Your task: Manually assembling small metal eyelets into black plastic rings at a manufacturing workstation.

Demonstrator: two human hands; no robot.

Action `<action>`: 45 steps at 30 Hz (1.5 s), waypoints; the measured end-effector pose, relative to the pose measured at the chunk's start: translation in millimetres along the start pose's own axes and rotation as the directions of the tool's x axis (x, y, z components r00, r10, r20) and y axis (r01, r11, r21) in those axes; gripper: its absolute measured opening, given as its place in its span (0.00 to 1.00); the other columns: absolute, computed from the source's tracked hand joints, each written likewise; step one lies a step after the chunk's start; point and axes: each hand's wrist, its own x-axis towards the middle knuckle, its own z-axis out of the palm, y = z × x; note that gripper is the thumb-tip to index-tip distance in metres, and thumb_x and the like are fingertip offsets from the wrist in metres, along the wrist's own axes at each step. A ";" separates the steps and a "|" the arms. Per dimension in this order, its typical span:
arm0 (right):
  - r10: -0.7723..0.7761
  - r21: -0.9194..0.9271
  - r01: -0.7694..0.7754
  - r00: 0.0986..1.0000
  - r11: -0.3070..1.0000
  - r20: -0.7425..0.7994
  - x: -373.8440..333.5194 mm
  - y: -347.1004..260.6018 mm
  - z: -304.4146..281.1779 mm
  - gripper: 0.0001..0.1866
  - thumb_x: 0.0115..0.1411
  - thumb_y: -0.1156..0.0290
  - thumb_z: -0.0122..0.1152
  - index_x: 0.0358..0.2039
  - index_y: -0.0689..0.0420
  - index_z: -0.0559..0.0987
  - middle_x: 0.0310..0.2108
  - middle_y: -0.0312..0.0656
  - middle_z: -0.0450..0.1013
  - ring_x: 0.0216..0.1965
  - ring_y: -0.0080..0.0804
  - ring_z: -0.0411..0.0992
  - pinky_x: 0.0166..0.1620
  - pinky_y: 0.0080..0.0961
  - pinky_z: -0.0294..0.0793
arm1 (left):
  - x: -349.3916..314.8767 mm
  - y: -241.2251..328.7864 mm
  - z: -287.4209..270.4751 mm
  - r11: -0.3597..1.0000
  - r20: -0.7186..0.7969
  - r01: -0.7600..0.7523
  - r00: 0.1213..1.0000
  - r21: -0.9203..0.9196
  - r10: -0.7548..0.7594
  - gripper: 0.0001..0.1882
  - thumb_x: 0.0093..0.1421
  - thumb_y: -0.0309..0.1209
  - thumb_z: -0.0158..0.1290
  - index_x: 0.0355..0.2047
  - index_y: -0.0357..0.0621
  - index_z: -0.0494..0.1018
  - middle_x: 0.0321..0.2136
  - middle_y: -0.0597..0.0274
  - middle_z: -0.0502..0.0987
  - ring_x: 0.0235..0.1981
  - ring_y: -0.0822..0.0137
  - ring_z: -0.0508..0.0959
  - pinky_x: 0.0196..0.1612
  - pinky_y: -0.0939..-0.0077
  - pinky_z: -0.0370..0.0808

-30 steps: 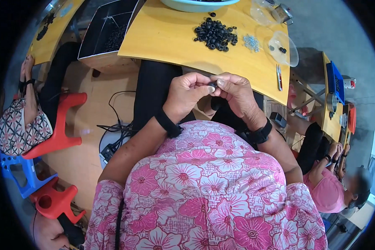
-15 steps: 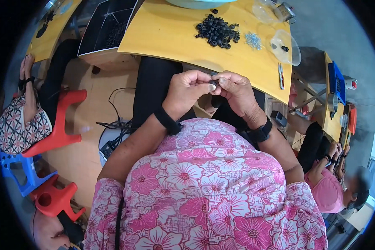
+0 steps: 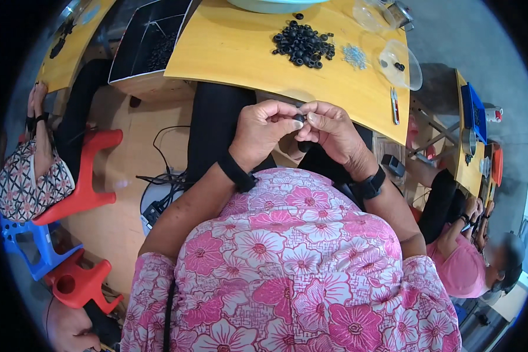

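Above my lap, just short of the table's near edge, both hands meet at the fingertips over a small round black part (image 3: 300, 118). My left hand (image 3: 259, 130) pinches it between thumb and forefinger. From the other side my right hand (image 3: 333, 130) closes its thumb and forefinger at the same part, hiding some of it. Beyond them on the yellow table (image 3: 229, 50) lies a heap of black ring-shaped parts (image 3: 304, 44), with one loose black part (image 3: 299, 16) behind it. A small pile of clear, silvery pieces (image 3: 354, 57) sits to its right.
A clear plastic bowl (image 3: 415, 71) holding a few black parts and red-handled snips (image 3: 395, 107) lie at the table's right. A pale green basin (image 3: 276, 6) stands at the back. Left are a black-lined box (image 3: 136, 58) and a red stool (image 3: 85, 182). Co-workers sit on both sides.
My hands stay together in nearly the same place, and the fingers have shifted slightly around the small black part. More of the part now shows. The view has tilted a little.
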 end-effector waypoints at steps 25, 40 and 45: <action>0.060 -0.023 -0.057 0.982 0.998 0.179 -5.1 -3.8 -5.7 0.17 0.59 0.61 0.61 0.35 0.65 0.76 0.26 0.37 0.72 0.26 0.21 0.71 0.35 0.21 0.76 | 4.1 -3.5 -5.4 0.983 0.102 -0.099 0.991 0.157 0.084 0.11 0.53 0.16 0.56 0.38 0.35 0.78 0.33 0.63 0.76 0.36 0.74 0.75 0.42 0.81 0.73; -0.294 -0.635 0.261 0.954 0.727 0.055 -21.5 -12.9 21.3 0.08 0.58 0.76 0.57 0.38 0.63 0.75 0.23 0.35 0.71 0.26 0.18 0.70 0.30 0.17 0.72 | -2.8 7.8 5.4 0.998 0.189 -0.058 0.980 0.010 0.055 0.27 0.55 0.24 0.59 0.55 0.33 0.67 0.39 0.66 0.71 0.38 0.78 0.70 0.45 0.83 0.69; -0.449 -0.714 0.387 0.886 0.584 0.113 -19.8 -9.8 21.3 0.10 0.55 0.77 0.60 0.39 0.63 0.75 0.24 0.37 0.71 0.24 0.20 0.70 0.28 0.18 0.72 | -3.2 11.6 5.1 0.986 0.185 -0.134 0.976 0.100 0.114 0.26 0.53 0.25 0.60 0.54 0.35 0.69 0.34 0.69 0.68 0.34 0.79 0.67 0.40 0.86 0.67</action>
